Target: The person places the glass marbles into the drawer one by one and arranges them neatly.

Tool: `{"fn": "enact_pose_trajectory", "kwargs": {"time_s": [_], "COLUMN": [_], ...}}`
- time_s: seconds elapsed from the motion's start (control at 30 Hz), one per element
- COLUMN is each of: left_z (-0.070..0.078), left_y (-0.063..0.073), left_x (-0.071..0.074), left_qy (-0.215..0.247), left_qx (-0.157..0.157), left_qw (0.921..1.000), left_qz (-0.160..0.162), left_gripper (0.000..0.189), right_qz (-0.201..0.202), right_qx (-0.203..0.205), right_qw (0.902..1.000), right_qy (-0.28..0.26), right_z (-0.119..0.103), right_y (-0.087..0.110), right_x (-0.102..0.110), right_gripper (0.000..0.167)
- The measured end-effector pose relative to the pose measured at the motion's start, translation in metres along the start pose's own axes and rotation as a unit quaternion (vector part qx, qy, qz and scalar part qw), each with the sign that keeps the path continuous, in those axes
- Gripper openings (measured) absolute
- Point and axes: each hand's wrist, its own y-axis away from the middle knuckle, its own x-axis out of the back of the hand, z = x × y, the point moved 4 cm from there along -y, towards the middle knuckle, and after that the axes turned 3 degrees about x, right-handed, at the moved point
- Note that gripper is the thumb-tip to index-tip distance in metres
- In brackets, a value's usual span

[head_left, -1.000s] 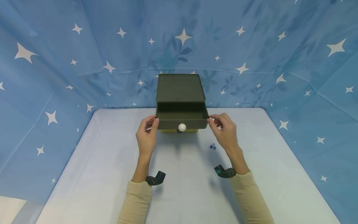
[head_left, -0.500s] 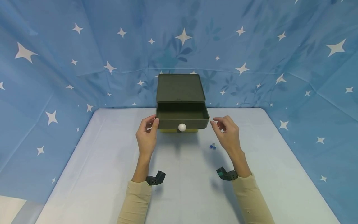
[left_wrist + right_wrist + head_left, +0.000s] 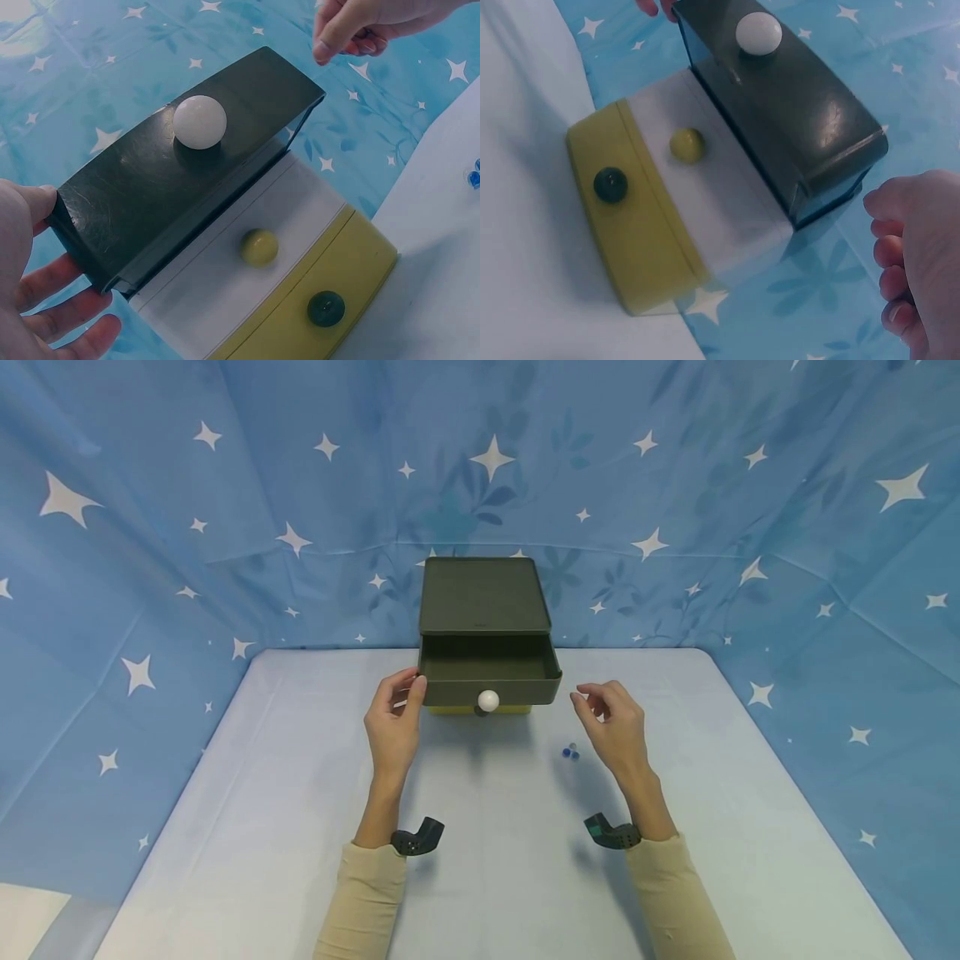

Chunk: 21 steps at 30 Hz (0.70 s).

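Note:
A small chest of drawers stands at the back of the table, its dark green top drawer (image 3: 450, 693) pulled out and bare inside in the head view. The drawer bears a round white knob (image 3: 199, 122). My left hand (image 3: 393, 718) holds the drawer's left front corner, thumb at the front edge and fingers along the side. Off the drawer's right corner, my right hand (image 3: 615, 722) hovers with loosely curled fingers and nothing in them. Below, the white middle drawer (image 3: 727, 202) with a yellow knob and the yellow bottom drawer (image 3: 641, 247) with a green knob are closed.
Several small blue and clear beads (image 3: 571, 752) lie on the white tabletop (image 3: 480, 860), right of the chest and near my right hand. A blue star-patterned cloth (image 3: 337, 502) hangs behind the table and at both sides.
My right hand has let go of the drawer's right corner and moved a little right and toward me. The left hand and the pulled-out drawer have stayed in place.

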Motion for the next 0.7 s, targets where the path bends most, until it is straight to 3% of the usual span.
{"fn": "enact_pose_trajectory", "kwargs": {"time_s": [0.37,0.7], "left_z": [0.000,0.000], "left_y": [0.000,-0.001], "left_x": [0.000,0.000], "left_qy": [0.004,0.000], "left_qx": [0.004,0.003], "left_qw": [1.0000,1.0000], "left_qz": [0.002,0.003], "left_gripper": [0.027,0.026], "right_qz": [-0.015,-0.064], "right_qx": [-0.017,-0.066], "right_qw": [0.9997,0.9955], "right_qy": [0.009,0.023], "right_z": [0.014,0.027], "right_y": [0.014,0.024], "right_x": [-0.002,-0.008], "right_gripper": [0.013,0.013]}}
